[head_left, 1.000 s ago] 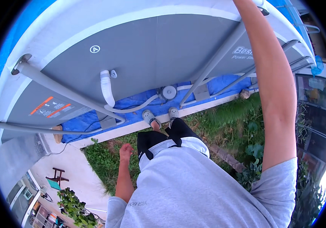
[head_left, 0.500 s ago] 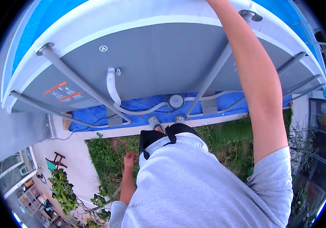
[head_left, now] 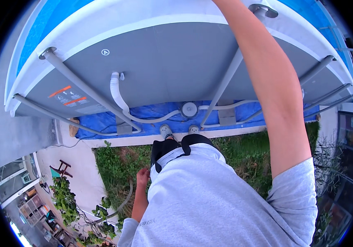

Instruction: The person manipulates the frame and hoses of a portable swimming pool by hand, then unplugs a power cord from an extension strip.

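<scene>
Stool (head_left: 63,168), dark with green, lower left on pale paving (head_left: 84,158). Large pool (head_left: 160,61), grey wall and white rim, arcs from upper left across to upper right. White hose (head_left: 116,90) bends down its wall, left of centre. Left hand (head_left: 142,177) hangs below, beside the shirt (head_left: 209,197); fingers loosely curled, grip unclear. Round grey pump (head_left: 189,109) mid-frame, on blue tarp (head_left: 92,123). Right forearm (head_left: 263,70) crosses before wall and rim; right hand beyond top edge, state cannot be told.
</scene>
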Available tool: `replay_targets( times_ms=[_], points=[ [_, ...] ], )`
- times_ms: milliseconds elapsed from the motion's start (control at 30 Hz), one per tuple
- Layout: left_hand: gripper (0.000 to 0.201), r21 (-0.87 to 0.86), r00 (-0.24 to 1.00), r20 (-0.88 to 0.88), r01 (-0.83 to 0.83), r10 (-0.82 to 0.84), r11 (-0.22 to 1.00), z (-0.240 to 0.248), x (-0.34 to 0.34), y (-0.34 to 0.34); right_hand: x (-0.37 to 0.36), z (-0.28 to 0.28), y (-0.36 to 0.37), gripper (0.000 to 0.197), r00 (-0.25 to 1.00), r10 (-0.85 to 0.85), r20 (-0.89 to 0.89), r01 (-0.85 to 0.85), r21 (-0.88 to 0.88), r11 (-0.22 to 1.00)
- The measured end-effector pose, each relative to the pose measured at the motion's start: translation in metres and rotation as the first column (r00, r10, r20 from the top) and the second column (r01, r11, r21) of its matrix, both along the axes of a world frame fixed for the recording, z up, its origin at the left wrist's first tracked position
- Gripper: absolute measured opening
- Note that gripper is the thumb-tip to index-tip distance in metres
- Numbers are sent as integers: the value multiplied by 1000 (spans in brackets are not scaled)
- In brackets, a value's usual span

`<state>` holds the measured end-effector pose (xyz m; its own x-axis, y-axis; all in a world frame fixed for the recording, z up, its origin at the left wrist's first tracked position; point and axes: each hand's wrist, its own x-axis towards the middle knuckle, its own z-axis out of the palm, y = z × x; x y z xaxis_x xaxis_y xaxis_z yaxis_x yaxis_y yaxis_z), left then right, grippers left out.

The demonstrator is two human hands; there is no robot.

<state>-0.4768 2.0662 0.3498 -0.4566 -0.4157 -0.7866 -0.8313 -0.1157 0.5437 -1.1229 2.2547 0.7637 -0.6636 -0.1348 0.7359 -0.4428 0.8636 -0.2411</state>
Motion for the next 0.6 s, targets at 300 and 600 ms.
replay_targets(
  times_ms=[300, 600],
  points=[
    [19, 37, 985, -89, 148, -144, 988, 11, -57, -31, -8, 2, 3, 46, 960, 212, -185, -237, -126, 963],
    [25, -365, 532, -362, 674, -765, 642, 137, -277, -8, 165, -78, 98, 29, 881, 466, -84, -417, -603, 680]
  ],
)
